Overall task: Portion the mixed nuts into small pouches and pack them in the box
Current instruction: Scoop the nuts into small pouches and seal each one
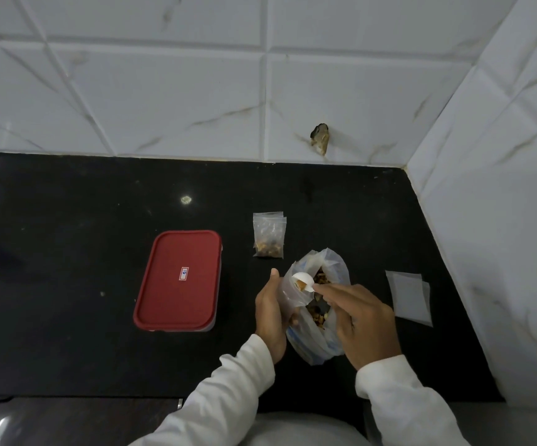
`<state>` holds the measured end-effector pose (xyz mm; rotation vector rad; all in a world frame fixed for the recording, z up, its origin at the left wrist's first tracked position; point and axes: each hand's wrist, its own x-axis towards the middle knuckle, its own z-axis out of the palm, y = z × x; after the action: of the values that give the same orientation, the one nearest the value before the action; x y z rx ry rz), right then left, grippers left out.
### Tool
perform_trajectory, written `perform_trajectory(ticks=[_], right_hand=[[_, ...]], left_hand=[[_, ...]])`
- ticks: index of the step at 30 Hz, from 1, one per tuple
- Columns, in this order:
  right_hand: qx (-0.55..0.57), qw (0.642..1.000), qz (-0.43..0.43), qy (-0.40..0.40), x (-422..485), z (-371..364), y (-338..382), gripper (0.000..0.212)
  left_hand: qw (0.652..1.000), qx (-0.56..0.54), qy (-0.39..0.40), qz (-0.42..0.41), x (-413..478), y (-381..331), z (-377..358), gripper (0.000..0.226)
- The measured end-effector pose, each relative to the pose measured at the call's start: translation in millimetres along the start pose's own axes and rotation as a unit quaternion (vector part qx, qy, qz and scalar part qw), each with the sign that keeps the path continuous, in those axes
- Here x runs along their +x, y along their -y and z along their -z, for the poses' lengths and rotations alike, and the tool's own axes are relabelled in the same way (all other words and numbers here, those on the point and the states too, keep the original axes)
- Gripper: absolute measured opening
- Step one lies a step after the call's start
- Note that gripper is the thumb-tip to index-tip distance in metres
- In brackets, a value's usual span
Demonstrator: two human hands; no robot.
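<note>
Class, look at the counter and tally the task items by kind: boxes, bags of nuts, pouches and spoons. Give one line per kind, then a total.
Box with red lid: 1
Big bag of mixed nuts: 1
Filled pouches, behind the bag: 1 stack; edges suggest more than one, exact number unclear
Empty pouches, right of the bag: at least 2, overlapping
White spoon: 1
Total: at least 6

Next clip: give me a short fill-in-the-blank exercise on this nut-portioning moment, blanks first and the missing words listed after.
1. The lid on the box is coloured ____.
2. The right hand holds a white ____ over the big bag of nuts.
3. The empty pouches lie to the ____ of the big bag of nuts.
4. The filled pouches lie on the ____ countertop.

Missing words: red; spoon; right; black
</note>
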<state>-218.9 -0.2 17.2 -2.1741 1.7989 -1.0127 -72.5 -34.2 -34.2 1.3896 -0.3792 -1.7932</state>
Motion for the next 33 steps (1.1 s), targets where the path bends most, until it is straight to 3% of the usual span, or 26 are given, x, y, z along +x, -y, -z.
perform_trajectory(ticks=[1,3,6,9,10,13,16,19,23,27,33], right_hand=[[-0.017,0.999,0.029,-0.025,-1.5,-2.0,-0.7,0.005],[-0.016,0.995,0.065,-0.075,-2.2,-4.9,-2.9,0.036],[-0.002,0.989,0.106,-0.102,-0.8,-8.5,-5.8,0.039],[-0.015,0.987,0.132,-0.093,-2.4,-8.8,-4.2,0.067],[-0.009,0.988,0.126,-0.088,-1.9,-4.6,-0.7,0.066],[-0.015,0.993,0.081,-0.085,0.2,9.3,2.9,0.029],[0.002,0.995,-0.062,-0.077,6.9,21.9,-2.1,0.020],[-0.002,0.984,-0.177,0.006,8.6,17.4,-25.0,0.027],[-0.002,0.959,-0.249,0.136,3.9,-1.5,-40.3,0.028],[-0.022,0.926,-0.277,0.257,12.9,-20.9,-41.3,0.036],[-0.078,0.928,-0.220,0.292,10.1,-43.3,-35.1,0.044]], left_hand=[[1.000,-0.007,-0.001,0.009,-0.1,-1.2,0.2,0.059],[1.000,-0.016,0.010,0.016,0.9,-1.5,1.0,0.056],[0.999,-0.022,0.018,0.017,1.1,-1.0,0.0,0.059],[0.999,-0.030,0.014,0.017,1.6,0.0,-1.7,0.059],[0.999,-0.029,0.016,0.016,2.7,0.5,-1.4,0.059],[0.999,-0.025,0.026,0.017,6.5,2.2,1.7,0.056],[0.998,-0.047,0.033,0.026,4.9,1.2,5.6,0.052],[0.996,-0.077,0.024,0.039,4.3,2.8,9.2,0.051],[0.995,-0.083,-0.003,0.060,6.2,10.7,10.7,0.047],[0.991,-0.110,-0.018,0.076,7.9,18.1,10.5,0.051],[0.990,-0.108,-0.042,0.080,15.5,20.6,7.3,0.056]])
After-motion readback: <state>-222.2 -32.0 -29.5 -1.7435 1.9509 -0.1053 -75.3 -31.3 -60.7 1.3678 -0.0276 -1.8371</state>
